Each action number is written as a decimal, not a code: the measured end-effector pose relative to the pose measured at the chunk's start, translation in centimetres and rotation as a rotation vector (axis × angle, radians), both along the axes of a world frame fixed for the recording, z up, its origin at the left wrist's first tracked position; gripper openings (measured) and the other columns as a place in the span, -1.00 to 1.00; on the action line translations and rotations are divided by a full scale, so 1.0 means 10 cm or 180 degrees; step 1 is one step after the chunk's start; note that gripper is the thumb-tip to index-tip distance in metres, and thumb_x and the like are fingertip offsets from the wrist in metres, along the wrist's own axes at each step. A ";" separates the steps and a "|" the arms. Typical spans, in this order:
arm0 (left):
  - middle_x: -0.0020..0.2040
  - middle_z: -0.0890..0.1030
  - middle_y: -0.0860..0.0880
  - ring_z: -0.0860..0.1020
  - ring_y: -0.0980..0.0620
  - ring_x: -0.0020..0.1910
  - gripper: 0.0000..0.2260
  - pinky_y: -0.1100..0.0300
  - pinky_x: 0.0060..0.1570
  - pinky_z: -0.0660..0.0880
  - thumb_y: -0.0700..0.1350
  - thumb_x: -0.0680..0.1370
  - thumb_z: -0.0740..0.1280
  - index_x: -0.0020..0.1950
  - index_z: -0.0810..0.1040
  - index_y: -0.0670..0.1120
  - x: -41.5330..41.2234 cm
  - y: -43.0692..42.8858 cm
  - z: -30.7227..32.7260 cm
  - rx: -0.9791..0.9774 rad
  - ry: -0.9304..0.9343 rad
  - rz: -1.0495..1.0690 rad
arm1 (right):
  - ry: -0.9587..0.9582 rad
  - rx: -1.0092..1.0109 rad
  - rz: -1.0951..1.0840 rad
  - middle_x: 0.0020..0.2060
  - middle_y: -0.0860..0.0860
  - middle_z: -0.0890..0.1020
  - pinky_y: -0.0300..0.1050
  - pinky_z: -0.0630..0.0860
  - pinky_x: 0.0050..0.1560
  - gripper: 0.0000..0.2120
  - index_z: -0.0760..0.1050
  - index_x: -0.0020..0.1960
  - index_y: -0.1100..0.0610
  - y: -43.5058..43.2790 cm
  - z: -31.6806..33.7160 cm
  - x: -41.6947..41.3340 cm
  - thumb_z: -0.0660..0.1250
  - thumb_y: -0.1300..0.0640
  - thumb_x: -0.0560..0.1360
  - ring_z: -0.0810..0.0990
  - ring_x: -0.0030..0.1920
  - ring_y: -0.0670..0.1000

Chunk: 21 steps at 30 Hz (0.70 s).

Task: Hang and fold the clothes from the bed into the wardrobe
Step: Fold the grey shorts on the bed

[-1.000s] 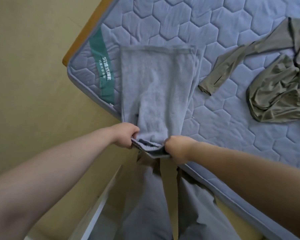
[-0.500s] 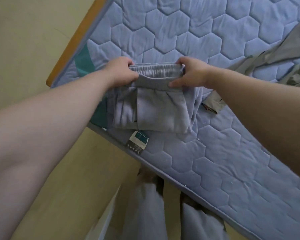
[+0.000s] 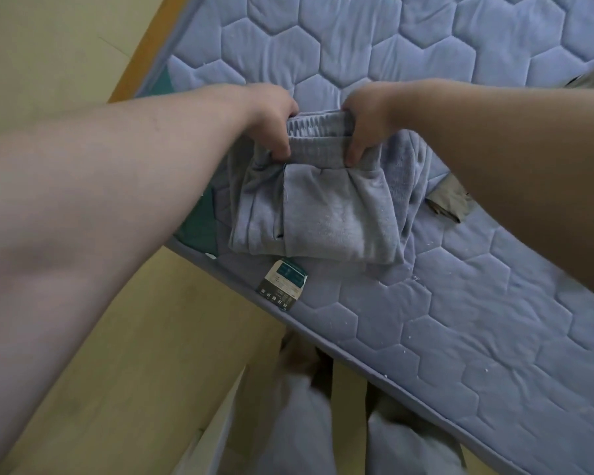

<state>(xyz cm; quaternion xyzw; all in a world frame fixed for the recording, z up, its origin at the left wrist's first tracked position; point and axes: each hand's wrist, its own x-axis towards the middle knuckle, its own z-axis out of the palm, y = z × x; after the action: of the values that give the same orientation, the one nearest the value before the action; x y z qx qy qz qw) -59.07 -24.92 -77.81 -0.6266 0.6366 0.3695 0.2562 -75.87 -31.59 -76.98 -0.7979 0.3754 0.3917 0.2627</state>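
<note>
In the middle of the frame, the folded grey pants (image 3: pixel 316 204) lie on the blue mattress (image 3: pixel 494 320), near its edge. The left hand (image 3: pixel 271 114) and the right hand (image 3: pixel 367 114) each pinch the stretchy waistband. A tag (image 3: pixel 283 284) sits just below the pants.
</note>
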 end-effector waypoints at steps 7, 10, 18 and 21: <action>0.03 0.53 -0.15 0.55 -0.26 0.04 -0.69 -0.03 -0.15 0.43 -0.11 0.36 0.44 0.05 0.46 -0.09 -0.18 0.76 0.23 -0.1557 -0.0104 -0.0180 | -0.0691 -0.1164 0.0289 0.03 0.14 0.51 0.06 0.43 -0.17 -0.59 0.46 0.18 0.14 0.55 0.26 -0.26 0.46 0.09 0.38 0.55 0.00 0.24; -0.05 0.52 -0.20 0.50 -0.23 -0.11 -0.71 0.00 -0.23 0.31 -0.19 0.33 0.35 0.01 0.40 -0.14 -0.29 1.39 0.19 -0.2345 -0.0035 -0.0360 | -0.1242 -0.1575 0.0367 0.06 0.22 0.53 0.10 0.38 -0.09 -0.65 0.44 0.13 0.19 1.05 0.27 -0.51 0.40 0.21 0.37 0.54 0.05 0.29; 0.41 0.47 -0.26 0.39 -0.29 0.45 -0.55 -0.20 0.37 0.36 0.00 0.45 0.36 0.23 0.46 -0.24 -0.65 2.36 -0.22 -0.2386 0.0040 -0.0110 | -0.1445 -0.1577 0.0392 0.16 0.22 0.50 0.15 0.38 -0.03 -0.59 0.42 0.12 0.19 1.93 -0.09 -1.05 0.36 -0.04 0.40 0.48 0.13 0.27; 0.55 0.29 -0.24 0.22 -0.27 0.56 -0.21 -0.27 0.44 0.25 0.17 0.41 0.43 0.48 0.21 -0.19 -0.70 2.40 -0.35 -0.2071 -0.0199 -0.0106 | -0.1290 -0.1593 0.0471 0.35 0.25 0.41 0.32 0.34 0.22 -0.46 0.39 0.28 0.21 2.11 -0.30 -1.17 0.39 -0.07 0.43 0.38 0.35 0.31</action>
<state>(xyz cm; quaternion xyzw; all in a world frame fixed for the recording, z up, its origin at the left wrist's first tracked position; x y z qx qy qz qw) -66.10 -0.91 -81.32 -0.6761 0.7233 0.1230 0.0679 -87.54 -10.54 -79.98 -0.9245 0.3411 0.1386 0.0987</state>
